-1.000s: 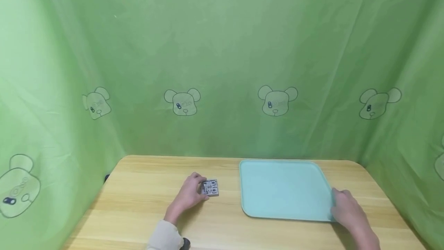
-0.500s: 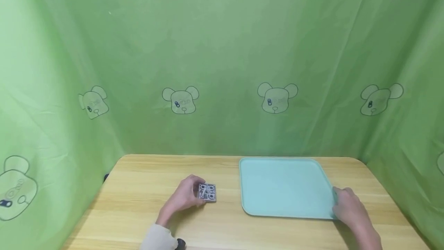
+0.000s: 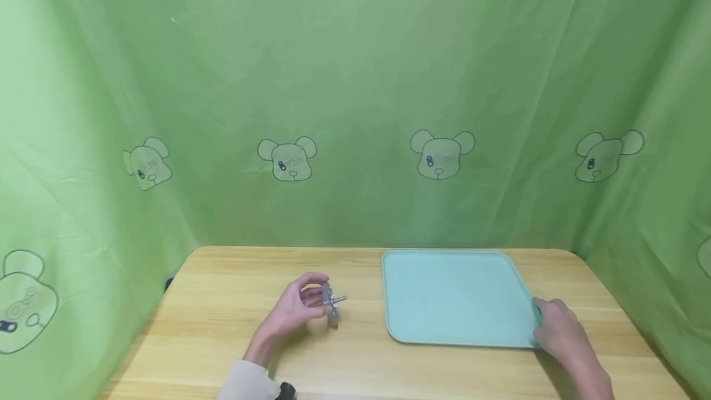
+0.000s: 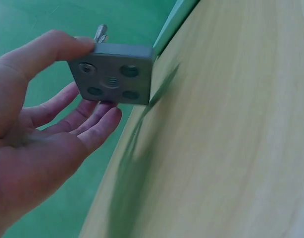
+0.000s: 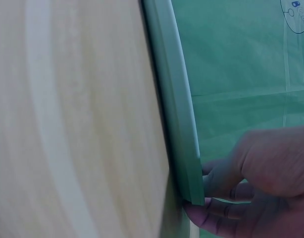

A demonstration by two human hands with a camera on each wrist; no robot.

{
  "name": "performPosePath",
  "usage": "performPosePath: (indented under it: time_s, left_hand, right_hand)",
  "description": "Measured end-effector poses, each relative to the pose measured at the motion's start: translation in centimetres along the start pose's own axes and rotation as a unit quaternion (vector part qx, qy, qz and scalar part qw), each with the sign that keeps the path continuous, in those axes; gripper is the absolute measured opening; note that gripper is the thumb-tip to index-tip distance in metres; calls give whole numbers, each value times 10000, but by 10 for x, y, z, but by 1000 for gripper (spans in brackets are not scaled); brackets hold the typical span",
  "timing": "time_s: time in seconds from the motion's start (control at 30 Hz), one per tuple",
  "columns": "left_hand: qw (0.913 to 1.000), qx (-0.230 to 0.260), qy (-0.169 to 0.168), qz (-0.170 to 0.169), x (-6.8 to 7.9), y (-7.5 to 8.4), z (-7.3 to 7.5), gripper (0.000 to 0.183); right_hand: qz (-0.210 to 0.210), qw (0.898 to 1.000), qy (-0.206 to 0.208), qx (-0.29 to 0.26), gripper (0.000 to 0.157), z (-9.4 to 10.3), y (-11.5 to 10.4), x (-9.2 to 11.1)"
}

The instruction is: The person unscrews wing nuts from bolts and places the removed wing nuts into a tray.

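In the head view my left hand (image 3: 297, 305) holds a small square grey block (image 3: 330, 305) on edge, with a metal rod pointing right from its far face. The left wrist view shows the block's back (image 4: 115, 74), which has several round holes, one of them threaded. A threaded screw (image 4: 100, 32) sticks up behind its top edge. My thumb lies on the block's upper corner and fingertips support it from below. My right hand (image 3: 562, 331) grips the near right corner of a pale turquoise tray (image 3: 455, 343), its thumb and fingers around the rim (image 5: 184, 148) in the right wrist view.
The wooden table (image 3: 222, 283) carries the tray on its right half. A green curtain (image 3: 355, 215) printed with bear heads encloses the table at the back and both sides.
My left hand has drawn the block slightly left and turned it from face-up to standing on edge, so its rod now shows. The right hand stays at the tray's corner.
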State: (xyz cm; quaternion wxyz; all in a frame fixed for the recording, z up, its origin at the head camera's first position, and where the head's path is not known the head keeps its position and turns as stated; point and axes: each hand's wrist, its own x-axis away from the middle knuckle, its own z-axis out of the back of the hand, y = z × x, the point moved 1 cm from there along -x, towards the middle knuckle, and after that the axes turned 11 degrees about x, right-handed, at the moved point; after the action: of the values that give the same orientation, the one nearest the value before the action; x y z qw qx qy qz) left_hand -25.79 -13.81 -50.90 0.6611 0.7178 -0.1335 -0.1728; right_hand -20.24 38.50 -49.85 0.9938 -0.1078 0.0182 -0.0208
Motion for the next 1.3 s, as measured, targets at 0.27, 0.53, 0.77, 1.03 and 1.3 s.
performPosePath:
  time_s: [0.27,0.53,0.77,1.03,1.3]
  left_hand:
    - [9988,302,351,164,3,-3,0,62]
    - [9919,1163,294,406,4,-7,-6,60]
    - [9868,1501,330,517,5,-7,-8,64]
    - [9846,1659,-34,543,5,-6,-8,83]
    - [9915,1204,-44,493,5,-4,-11,85]
  right_hand:
    - [-66,9999,-15,-91,66,0,1,1]
    - [-4,9999,35,-105,65,-1,2,1]
    - [9,10000,-27,-44,66,0,-3,1]
    - [50,10000,26,-38,66,-1,-7,1]
    - [79,10000,13,-38,66,-2,-7,0]
